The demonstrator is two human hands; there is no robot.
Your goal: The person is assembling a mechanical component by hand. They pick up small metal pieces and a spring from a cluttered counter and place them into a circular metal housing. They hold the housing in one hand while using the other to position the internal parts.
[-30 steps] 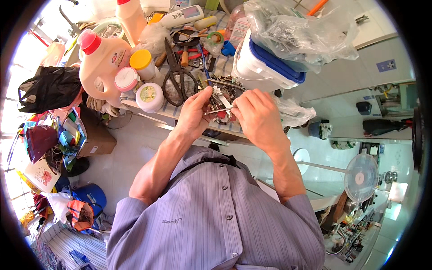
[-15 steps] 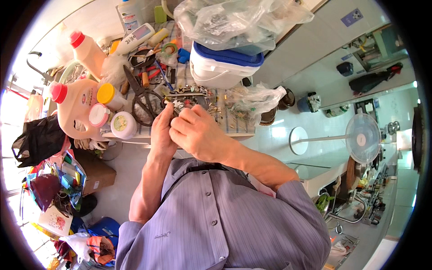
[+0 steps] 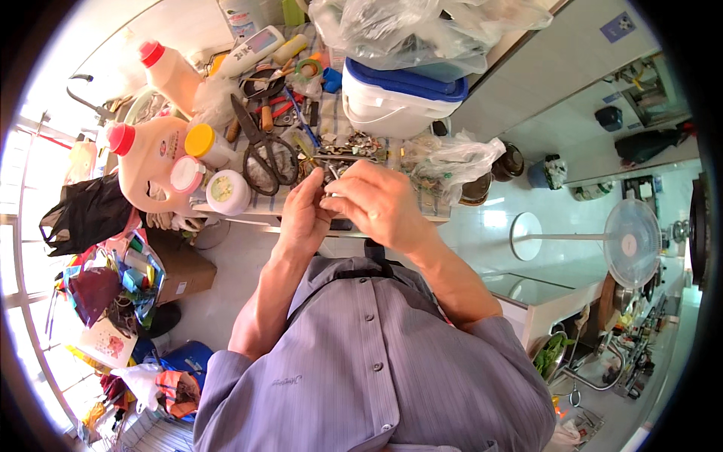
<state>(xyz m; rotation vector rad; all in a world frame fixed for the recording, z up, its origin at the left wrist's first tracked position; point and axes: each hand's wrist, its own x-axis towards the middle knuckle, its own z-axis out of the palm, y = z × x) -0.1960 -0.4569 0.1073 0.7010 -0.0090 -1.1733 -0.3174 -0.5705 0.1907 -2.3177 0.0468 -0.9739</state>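
At the table's near edge my two hands are close together. My left hand [image 3: 303, 216] is closed, thumb and fingertips pinched on something small that I cannot make out. Facing it, my right hand [image 3: 379, 205] has its fingers bent and pinched by a small pale, shiny piece [image 3: 327, 195]. Just left of the hands lie large dark scissors [image 3: 257, 137], their handles toward me. Beyond the fingertips is a heap of small metal parts [image 3: 354, 145]. A blue pen-like stick [image 3: 301, 117] points toward it.
To the left stand a yellow-lidded jar [image 3: 208, 145], a white tub [image 3: 227, 193] and a red-capped jug [image 3: 151, 162]. A white bucket with a blue lid [image 3: 395, 102] is at the back right, a plastic bag [image 3: 459, 167] nearer. A standing fan [image 3: 631, 242] is farther right.
The whole view has shifted, so the scene sits farther right. My right hand has turned and opened a little away from the left, showing a small pale piece between them.
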